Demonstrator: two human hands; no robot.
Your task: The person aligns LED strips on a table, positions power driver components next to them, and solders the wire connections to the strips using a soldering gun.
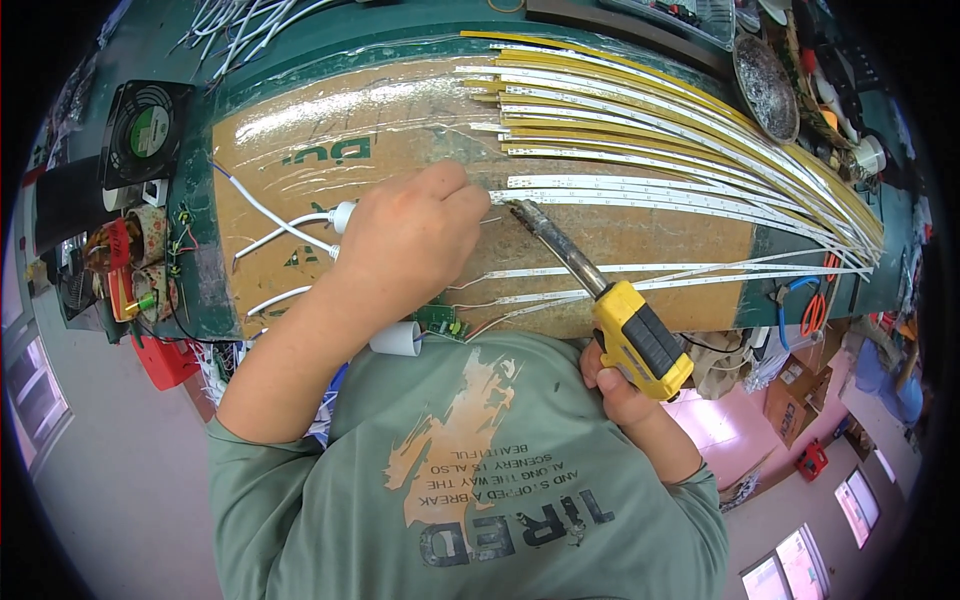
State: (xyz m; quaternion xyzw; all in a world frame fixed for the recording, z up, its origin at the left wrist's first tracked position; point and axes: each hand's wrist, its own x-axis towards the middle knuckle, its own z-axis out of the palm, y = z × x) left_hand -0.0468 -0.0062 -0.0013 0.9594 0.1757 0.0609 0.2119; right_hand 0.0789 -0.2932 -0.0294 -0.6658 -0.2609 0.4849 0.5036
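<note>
hands first: your right hand is wrapped tight around the yellow and black handle of the soldering iron, and its dark metal tip points up and left to the end of a white light strip. your left hand is curled shut and pressing down just left of that tip, but you cannot tell what the fingers pinch under there. thin white wires run out past your left hand. many more thin strips, white and yellow, fan across the brown cardboard sheet toward the right. the strip looks light, thin and bendy, so it will slide and flop unless you press it flat near its end. the iron looks stiff and its metal end is likely hot, so keep to the yellow grip. a small fan sits far left and orange scissors lie far right.
</note>
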